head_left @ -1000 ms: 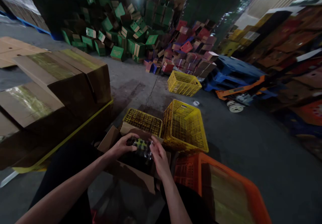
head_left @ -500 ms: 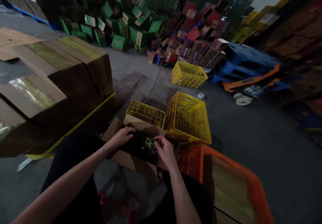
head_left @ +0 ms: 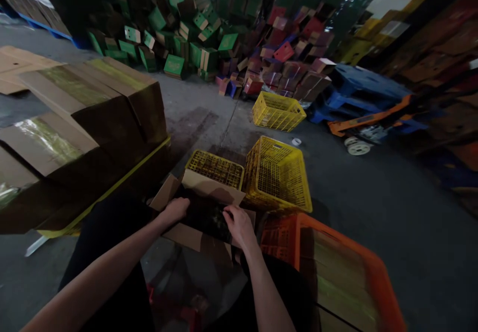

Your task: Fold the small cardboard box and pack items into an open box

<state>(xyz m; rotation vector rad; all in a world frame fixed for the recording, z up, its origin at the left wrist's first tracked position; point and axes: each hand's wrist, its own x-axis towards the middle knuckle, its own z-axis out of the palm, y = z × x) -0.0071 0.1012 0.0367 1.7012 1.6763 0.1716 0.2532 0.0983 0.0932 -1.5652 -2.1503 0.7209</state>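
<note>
An open cardboard box (head_left: pixel 186 236) sits between my knees with its flaps spread outward. Dark, faintly shiny material, seemingly a plastic liner (head_left: pixel 205 215), fills it, and its contents barely show through. At the left end of the box, my left hand (head_left: pixel 175 211) is closed, its fingertips hidden against the dark inside. Over the right end, my right hand (head_left: pixel 239 226) is in a pinch, thumb and fingers together at the dark liner.
Yellow crates (head_left: pixel 278 175) stand beyond the box, with another yellow crate (head_left: pixel 278 112) farther off. An orange crate (head_left: pixel 347 242) holding a taped carton is at my right. Taped cartons (head_left: pixel 123 83) are stacked left. Green boxes (head_left: pixel 174 65), blue pallets (head_left: pixel 358 90) and a pallet jack (head_left: pixel 368 123) lie behind.
My left hand has moved slightly left and its fingers have closed. My right hand has shifted a little left and down. The green-yellow patch inside the box is now dark and hardly visible.
</note>
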